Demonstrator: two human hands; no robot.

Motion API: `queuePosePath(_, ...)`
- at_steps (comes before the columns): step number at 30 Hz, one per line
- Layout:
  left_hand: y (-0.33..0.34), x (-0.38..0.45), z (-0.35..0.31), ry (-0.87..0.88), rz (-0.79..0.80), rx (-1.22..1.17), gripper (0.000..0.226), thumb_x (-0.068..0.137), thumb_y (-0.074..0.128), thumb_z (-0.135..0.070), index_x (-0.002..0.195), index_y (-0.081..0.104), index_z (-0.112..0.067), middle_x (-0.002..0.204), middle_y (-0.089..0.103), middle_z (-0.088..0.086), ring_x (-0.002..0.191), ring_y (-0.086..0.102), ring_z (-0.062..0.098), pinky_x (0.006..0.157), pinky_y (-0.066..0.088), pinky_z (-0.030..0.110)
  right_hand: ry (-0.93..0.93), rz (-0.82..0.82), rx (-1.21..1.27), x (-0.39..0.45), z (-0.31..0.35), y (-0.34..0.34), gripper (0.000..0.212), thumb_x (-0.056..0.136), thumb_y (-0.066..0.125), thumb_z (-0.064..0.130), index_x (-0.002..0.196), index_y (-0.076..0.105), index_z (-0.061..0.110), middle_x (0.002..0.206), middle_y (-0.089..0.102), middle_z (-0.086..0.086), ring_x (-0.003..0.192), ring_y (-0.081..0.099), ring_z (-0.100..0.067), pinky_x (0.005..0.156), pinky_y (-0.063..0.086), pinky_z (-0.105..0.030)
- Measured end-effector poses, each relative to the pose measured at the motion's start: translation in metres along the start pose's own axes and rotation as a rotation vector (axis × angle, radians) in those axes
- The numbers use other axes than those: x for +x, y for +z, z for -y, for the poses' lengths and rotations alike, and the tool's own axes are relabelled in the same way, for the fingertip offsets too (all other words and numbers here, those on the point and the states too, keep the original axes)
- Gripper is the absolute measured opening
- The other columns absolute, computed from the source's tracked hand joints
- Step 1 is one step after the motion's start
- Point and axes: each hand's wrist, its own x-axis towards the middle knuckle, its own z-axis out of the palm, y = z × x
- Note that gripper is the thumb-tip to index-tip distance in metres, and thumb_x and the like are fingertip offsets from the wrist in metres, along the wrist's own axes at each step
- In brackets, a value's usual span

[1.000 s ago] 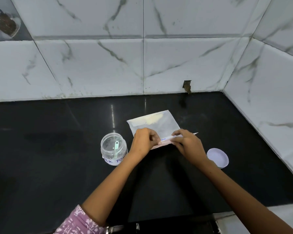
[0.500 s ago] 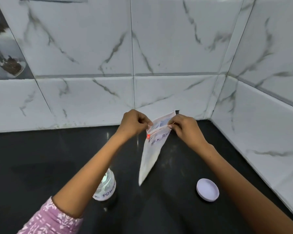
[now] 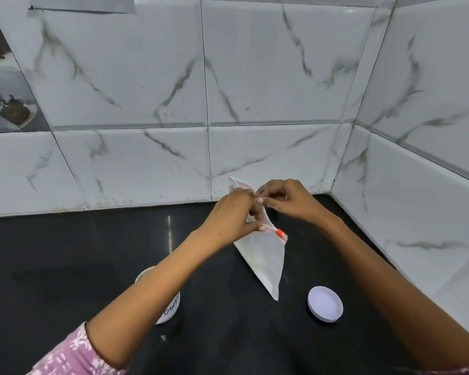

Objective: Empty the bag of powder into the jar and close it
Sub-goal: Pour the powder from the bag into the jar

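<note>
A person holds a white, flat plastic zip bag of powder [image 3: 263, 258] in the air above a glossy black stone countertop [image 3: 65, 266], its long axis running steeply downward: the mouth is up at the hands and one bottom corner points down and slightly right, hanging between the jar and the lid. An orange-red slider tab [image 3: 280, 233] sits at the right end of the zip strip, just under the hands. The left hand [image 3: 232, 215], fingers curled, pinches the near lip of the bag's mouth; the right hand [image 3: 284, 200], also curled, pinches the far lip, and the two hands meet fingertip to fingertip with the mouth pulled slightly apart between them. How much powder is inside cannot be told through the white film.

A clear round jar with a white hand-lettered label [image 3: 171, 307] stands upright on the countertop below the left forearm, which covers most of it; only a sliver of its rim and part of the label show, and its contents are hidden. A white round plastic lid [image 3: 325, 303] lies flat on the countertop to the right, well apart from the jar and near the bag's lowest corner.

White marble-veined wall tiles [image 3: 268, 77] close the counter at the back and along the right side, forming a corner behind the hands. Open black surface stretches to the left of the jar. A pink patterned sleeve [image 3: 65, 353] shows at the lower left.
</note>
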Motion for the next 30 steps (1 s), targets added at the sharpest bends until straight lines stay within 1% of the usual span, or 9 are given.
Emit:
queuePosePath(3, 0.01, 0.004, -0.003, 0.063, -0.069, 0.052, 0.014, 0.083, 0.07, -0.029, 0.088, 0.075, -0.018, 0.093, 0.064, 0.0, 0.087, 0.05, 0.013, 0.067, 0.035, 0.026, 0.048, -0.039, 0.083, -0.019, -0.005, -0.001, 0.018, 0.091, 0.061, 0.022, 0.102, 0.072, 0.014, 0.103, 0.073, 0.003, 0.095, 0.068, -0.006, 0.085, 0.053, -0.021)
queuePosePath(6, 0.014, 0.012, -0.003, 0.069, -0.091, 0.087, 0.013, 0.087, 0.066, -0.027, 0.089, 0.075, -0.018, 0.089, 0.066, -0.001, 0.087, 0.053, 0.016, 0.063, 0.026, 0.024, 0.142, -0.185, 0.227, -0.047, -0.014, 0.002, 0.022, 0.092, 0.059, 0.029, 0.103, 0.071, 0.015, 0.097, 0.074, 0.0, 0.087, 0.071, -0.009, 0.074, 0.059, -0.025)
queuePosePath(9, 0.017, 0.019, -0.002, 0.067, -0.111, 0.097, 0.014, 0.089, 0.062, -0.023, 0.094, 0.075, -0.021, 0.092, 0.067, -0.002, 0.091, 0.054, 0.017, 0.066, 0.028, 0.024, 0.222, -0.314, 0.261, -0.072, -0.025, 0.014, 0.032, 0.088, 0.057, 0.041, 0.102, 0.07, 0.016, 0.094, 0.072, 0.003, 0.084, 0.069, -0.005, 0.063, 0.06, -0.026)
queuePosePath(12, 0.021, 0.025, -0.004, 0.073, -0.131, 0.089, 0.018, 0.092, 0.058, -0.022, 0.101, 0.074, -0.023, 0.093, 0.067, 0.0, 0.091, 0.055, 0.017, 0.067, 0.031, 0.024, 0.233, -0.387, 0.289, -0.088, -0.035, 0.029, 0.039, 0.079, 0.057, 0.05, 0.099, 0.068, 0.018, 0.089, 0.071, 0.006, 0.08, 0.069, -0.003, 0.061, 0.058, -0.021)
queuePosePath(16, 0.02, 0.031, -0.008, 0.074, -0.21, 0.063, 0.019, 0.093, 0.058, -0.019, 0.104, 0.073, -0.023, 0.093, 0.067, 0.001, 0.089, 0.055, 0.016, 0.065, 0.03, 0.023, 0.248, -0.447, 0.248, -0.095, -0.049, 0.049, 0.011, 0.08, 0.072, 0.025, 0.089, 0.067, 0.025, 0.085, 0.07, 0.011, 0.079, 0.068, 0.0, 0.066, 0.054, -0.011)
queuePosePath(18, 0.013, 0.033, -0.007, 0.031, -0.24, -0.023, 0.016, 0.091, 0.061, -0.02, 0.1, 0.074, -0.023, 0.091, 0.068, 0.001, 0.086, 0.056, 0.016, 0.066, 0.035, 0.026, 0.262, -0.478, 0.253, -0.095, -0.056, 0.053, 0.012, 0.08, 0.073, 0.016, 0.083, 0.067, 0.026, 0.083, 0.07, 0.011, 0.078, 0.067, 0.001, 0.065, 0.053, -0.01)
queuePosePath(21, -0.005, 0.032, 0.001, -0.092, -0.316, -0.262, 0.011, 0.086, 0.069, -0.018, 0.092, 0.077, -0.02, 0.086, 0.073, 0.002, 0.075, 0.06, 0.016, 0.068, 0.045, 0.029, 0.295, -0.501, 0.243, -0.093, -0.068, 0.046, 0.007, 0.079, 0.074, 0.014, 0.079, 0.07, 0.019, 0.079, 0.071, 0.006, 0.071, 0.067, 0.002, 0.065, 0.052, -0.01)
queuePosePath(26, -0.021, 0.015, 0.031, -0.296, -0.42, -0.58, 0.01, 0.082, 0.071, -0.012, 0.09, 0.077, -0.013, 0.086, 0.075, 0.009, 0.08, 0.067, 0.018, 0.076, 0.052, 0.032, 0.34, -0.434, 0.21, -0.083, -0.078, 0.025, 0.006, 0.079, 0.074, 0.012, 0.084, 0.074, 0.008, 0.079, 0.071, -0.006, 0.072, 0.063, -0.011, 0.071, 0.051, -0.02)
queuePosePath(30, -0.003, -0.01, 0.056, -0.44, -0.497, -0.669, 0.009, 0.084, 0.069, -0.014, 0.089, 0.076, -0.013, 0.083, 0.075, 0.006, 0.08, 0.069, 0.022, 0.076, 0.055, 0.037, 0.291, -0.54, 0.194, -0.069, -0.074, 0.014, 0.006, 0.078, 0.075, 0.013, 0.079, 0.074, 0.019, 0.075, 0.071, 0.01, 0.069, 0.061, 0.01, 0.065, 0.043, -0.004)
